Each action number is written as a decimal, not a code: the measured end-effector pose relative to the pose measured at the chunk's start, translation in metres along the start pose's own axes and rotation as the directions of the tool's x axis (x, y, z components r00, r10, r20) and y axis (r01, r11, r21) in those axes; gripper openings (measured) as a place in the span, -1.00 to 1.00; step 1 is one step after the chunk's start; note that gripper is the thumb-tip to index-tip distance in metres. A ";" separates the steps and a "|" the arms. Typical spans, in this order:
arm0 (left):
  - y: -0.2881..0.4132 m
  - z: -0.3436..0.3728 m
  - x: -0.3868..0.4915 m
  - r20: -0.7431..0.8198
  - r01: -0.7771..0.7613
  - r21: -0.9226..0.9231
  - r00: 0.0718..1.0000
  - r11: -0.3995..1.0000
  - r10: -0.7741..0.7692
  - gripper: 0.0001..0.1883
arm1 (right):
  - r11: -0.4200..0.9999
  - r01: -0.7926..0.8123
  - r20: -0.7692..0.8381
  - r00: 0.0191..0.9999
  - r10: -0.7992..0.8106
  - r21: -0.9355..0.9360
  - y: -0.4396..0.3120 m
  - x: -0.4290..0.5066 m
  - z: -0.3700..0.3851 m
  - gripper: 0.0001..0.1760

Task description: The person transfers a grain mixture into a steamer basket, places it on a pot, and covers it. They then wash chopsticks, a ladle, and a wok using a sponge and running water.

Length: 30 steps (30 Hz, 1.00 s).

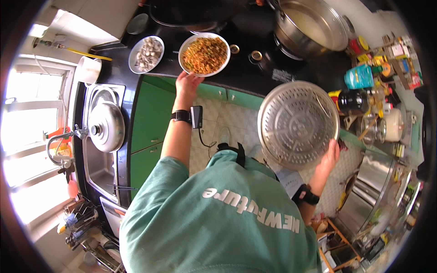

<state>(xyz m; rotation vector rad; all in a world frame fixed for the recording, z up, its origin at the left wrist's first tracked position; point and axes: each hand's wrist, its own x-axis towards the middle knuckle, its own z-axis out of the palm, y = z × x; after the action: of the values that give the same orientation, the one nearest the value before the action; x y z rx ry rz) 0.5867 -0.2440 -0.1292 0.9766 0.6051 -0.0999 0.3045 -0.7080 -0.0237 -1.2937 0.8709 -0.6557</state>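
My left hand (187, 82) has its fingers at the near rim of a white dish (182, 45) heaped with orange-brown chopped food (206, 54). The dish is at the counter's front edge; whether its base is lifted cannot be told. In my right hand (330, 157) is the lower right rim of a round perforated metal steamer tray (297, 124), held tilted in front of the stove. A second white dish (131, 65), with pale greyish food pieces (149, 54), stands left of the first.
A large steel pot (295, 37) with cloudy liquid sits on the right burner, a dark wok (191, 13) on the left one. A metal lid (107, 126) rests over the sink (99, 170). Bottles and jars (353, 101) crowd the right side. Green cabinets (150, 112) line the counter.
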 end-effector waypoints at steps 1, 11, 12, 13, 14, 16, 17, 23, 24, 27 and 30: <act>-0.001 0.001 -0.004 -0.039 0.006 -0.050 0.999 0.999 -0.008 -0.62 | 1.000 -0.006 -0.021 1.000 0.006 -0.022 0.006 0.001 0.006 -0.77; -0.077 0.087 -0.147 0.630 -0.724 0.630 0.689 0.282 0.360 -0.39 | 0.957 0.290 0.276 0.922 -0.272 -0.026 0.006 -0.004 0.034 -0.83; -0.079 0.096 -0.155 0.634 -0.710 0.643 0.703 0.286 0.321 -0.26 | 0.953 0.301 0.288 0.916 -0.281 -0.030 0.001 -0.008 0.036 -0.80; -0.081 0.105 -0.162 0.658 -0.722 0.632 0.691 0.281 0.299 -0.12 | 0.949 0.311 0.305 0.910 -0.282 -0.052 -0.005 -0.013 0.038 -0.80; -0.081 0.111 -0.166 0.652 -0.687 0.640 0.722 0.343 0.231 -0.02 | 0.945 0.324 0.322 0.901 -0.291 -0.051 -0.009 -0.017 0.038 -0.80; -0.087 0.121 -0.175 0.643 -0.703 0.589 0.706 0.397 0.297 -0.09 | 0.935 0.351 0.345 0.884 -0.314 -0.049 -0.017 -0.024 0.036 -0.79; -0.089 0.124 -0.178 0.620 -0.677 0.611 0.731 0.410 0.284 -0.13 | 0.928 0.370 0.348 0.877 -0.332 -0.046 -0.019 -0.025 0.033 -0.79; -0.073 0.121 -0.189 0.334 -0.271 0.338 0.930 0.901 0.154 -0.66 | 0.916 0.401 0.390 0.845 -0.365 -0.011 -0.033 -0.028 0.004 -0.82; -0.068 0.120 -0.193 0.352 -0.305 0.236 0.912 0.923 0.211 -0.64 | 0.918 0.395 0.402 0.843 -0.358 -0.010 -0.034 -0.028 0.002 -0.83; -0.053 0.123 -0.206 0.472 -0.424 0.248 0.838 0.871 0.274 -0.46 | 0.901 0.435 0.426 0.815 -0.393 -0.001 -0.039 -0.032 0.000 -0.84; -0.054 0.137 -0.219 0.697 -0.801 0.434 0.589 0.413 0.410 -0.19 | 0.892 0.452 0.477 0.786 -0.392 -0.012 -0.043 -0.037 0.001 -0.84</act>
<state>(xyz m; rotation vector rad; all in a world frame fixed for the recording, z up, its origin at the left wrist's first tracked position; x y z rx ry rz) 0.4459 -0.4248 0.0013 1.8505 -0.4057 0.1193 0.2880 -0.6843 0.0256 -1.6974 0.2201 -0.6019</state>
